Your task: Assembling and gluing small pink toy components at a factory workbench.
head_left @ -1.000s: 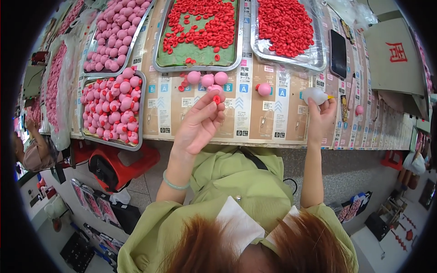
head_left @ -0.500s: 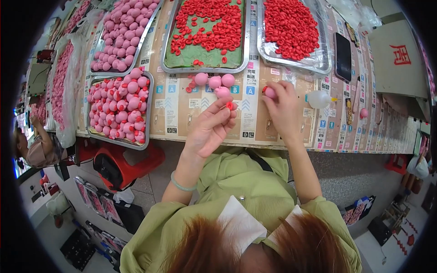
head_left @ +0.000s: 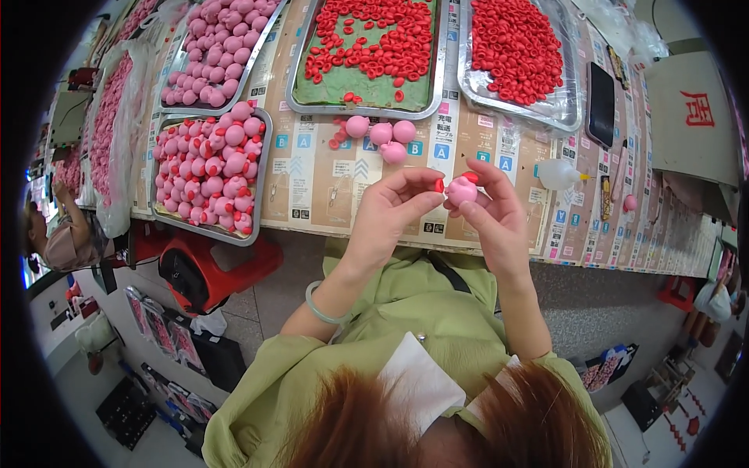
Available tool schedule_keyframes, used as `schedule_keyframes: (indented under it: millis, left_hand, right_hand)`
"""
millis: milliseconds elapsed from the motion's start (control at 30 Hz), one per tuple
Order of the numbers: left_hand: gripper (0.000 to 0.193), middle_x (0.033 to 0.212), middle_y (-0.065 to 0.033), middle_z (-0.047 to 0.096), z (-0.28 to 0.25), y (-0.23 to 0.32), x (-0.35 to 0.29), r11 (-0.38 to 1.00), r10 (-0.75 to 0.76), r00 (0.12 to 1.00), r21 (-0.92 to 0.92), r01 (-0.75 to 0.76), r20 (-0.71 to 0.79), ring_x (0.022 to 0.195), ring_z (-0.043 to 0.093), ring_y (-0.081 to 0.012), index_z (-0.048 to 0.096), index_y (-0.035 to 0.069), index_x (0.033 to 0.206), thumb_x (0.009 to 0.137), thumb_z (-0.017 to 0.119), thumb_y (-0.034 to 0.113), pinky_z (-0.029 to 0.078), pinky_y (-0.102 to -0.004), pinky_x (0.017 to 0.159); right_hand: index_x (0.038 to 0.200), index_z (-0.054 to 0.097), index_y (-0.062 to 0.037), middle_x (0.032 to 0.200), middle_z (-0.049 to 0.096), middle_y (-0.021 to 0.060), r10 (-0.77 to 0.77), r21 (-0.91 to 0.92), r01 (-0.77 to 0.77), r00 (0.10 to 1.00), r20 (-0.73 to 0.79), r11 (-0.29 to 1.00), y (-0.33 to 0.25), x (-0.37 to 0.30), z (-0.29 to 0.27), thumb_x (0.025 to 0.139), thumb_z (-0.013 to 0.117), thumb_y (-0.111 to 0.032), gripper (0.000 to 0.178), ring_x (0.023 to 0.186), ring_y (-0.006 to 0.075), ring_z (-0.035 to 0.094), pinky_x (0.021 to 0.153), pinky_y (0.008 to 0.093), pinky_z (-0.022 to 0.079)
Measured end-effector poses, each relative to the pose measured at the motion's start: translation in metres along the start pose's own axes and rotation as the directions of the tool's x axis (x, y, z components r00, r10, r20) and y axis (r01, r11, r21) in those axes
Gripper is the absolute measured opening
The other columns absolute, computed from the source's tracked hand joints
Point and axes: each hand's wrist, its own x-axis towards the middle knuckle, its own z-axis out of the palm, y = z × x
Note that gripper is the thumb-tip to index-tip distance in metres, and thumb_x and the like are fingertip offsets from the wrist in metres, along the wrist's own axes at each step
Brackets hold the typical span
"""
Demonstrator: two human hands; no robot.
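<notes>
My right hand (head_left: 497,218) grips a small pink ball-shaped figure (head_left: 462,193) that has a red piece on its top. Close beside it, my left hand (head_left: 395,209) pinches a small red oval piece (head_left: 439,186) between thumb and forefinger, right at the figure's left side; whether the two touch I cannot tell. Beyond my hands, a few pink balls (head_left: 381,133) lie in a loose group on the table, with some loose red pieces (head_left: 337,139) at their left. A white squeeze bottle (head_left: 557,175) with a yellow tip lies to the right of my right hand.
Metal trays hold red pieces on a green sheet (head_left: 367,95), more red pieces (head_left: 515,51), pink balls (head_left: 204,82) and red-trimmed pink figures (head_left: 207,175). A black phone (head_left: 600,104) lies right. A red stool (head_left: 222,269) stands below the table's left edge. Another person (head_left: 72,234) is far left.
My right hand has drawn nearer and turned, showing the pink figure. My left hand has moved right, bringing its red piece up to the figure. The view has shifted slightly.
</notes>
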Motion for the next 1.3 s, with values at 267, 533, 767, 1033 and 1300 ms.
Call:
schedule_keyframes:
  millis: [267, 533, 767, 1033, 1300]
  left_hand:
    - [0.022, 0.087, -0.0061, 0.058, 0.006, 0.010, -0.006, 0.990, 0.056, 0.998, 0.124, -0.060, 0.036, 0.080, 0.054, -0.0105, 0.053, -0.003, 0.097, 0.076, 0.057, 0.001, 0.044, -0.0216, 0.072]
    - [0.018, 0.085, -0.0057, 0.058, 0.006, 0.013, -0.008, 0.981, 0.068, 0.996, 0.181, -0.076, 0.050, 0.079, 0.055, -0.0107, 0.057, -0.004, 0.093, 0.075, 0.057, 0.001, 0.045, -0.0215, 0.071]
    - [0.017, 0.083, -0.0060, 0.058, 0.019, 0.010, -0.017, 0.781, 0.318, 0.947, 0.557, -0.282, 0.034, 0.071, 0.053, -0.0103, 0.061, -0.001, 0.090, 0.073, 0.058, 0.001, 0.043, -0.0233, 0.063]
    - [0.033, 0.101, -0.0094, 0.052, 0.012, 0.007, -0.014, 0.926, -0.145, 0.975, -0.324, 0.195, 0.171, 0.093, 0.051, -0.0143, 0.046, 0.001, 0.112, 0.081, 0.052, 0.010, 0.040, -0.0272, 0.082]
    - [0.042, 0.115, -0.0146, 0.044, 0.011, 0.002, -0.015, 0.723, -0.219, 0.843, -0.499, 0.478, 0.491, 0.106, 0.045, -0.0222, 0.036, -0.001, 0.118, 0.085, 0.047, 0.022, 0.034, -0.0356, 0.092]
  right_hand:
    - [0.114, 0.038, 0.0005, 0.102, 0.047, 0.0100, -0.119, -0.006, 0.118, 0.992, -0.049, 0.993, 0.005, -0.004, 0.004, 0.076, 0.054, -0.002, 0.041, 0.090, 0.0168, 0.052, 0.073, 0.0285, 0.045]
    - [0.108, 0.043, 0.0028, 0.095, 0.052, 0.0095, -0.119, -0.157, 0.112, 0.992, -0.039, 0.981, 0.001, -0.008, 0.003, 0.075, 0.056, -0.002, 0.035, 0.085, 0.0162, 0.054, 0.071, 0.0277, 0.046]
    - [0.105, 0.044, 0.0040, 0.095, 0.053, 0.0119, 0.034, 0.006, -0.033, 0.992, -0.119, 0.999, -0.002, -0.010, 0.003, 0.074, 0.056, -0.001, 0.033, 0.080, 0.0167, 0.056, 0.068, 0.0270, 0.048]
    - [0.107, 0.045, 0.0036, 0.098, 0.051, 0.0093, -0.177, -0.289, 0.174, 0.984, 0.014, 0.942, -0.010, -0.008, -0.002, 0.074, 0.057, -0.006, 0.036, 0.090, 0.0175, 0.051, 0.080, 0.0279, 0.040]
    - [0.097, 0.052, -0.0007, 0.093, 0.053, 0.0093, -0.406, -0.638, 0.408, 0.900, 0.159, 0.654, -0.019, -0.008, 0.012, 0.065, 0.064, -0.008, 0.035, 0.087, 0.0177, 0.047, 0.078, 0.0272, 0.037]
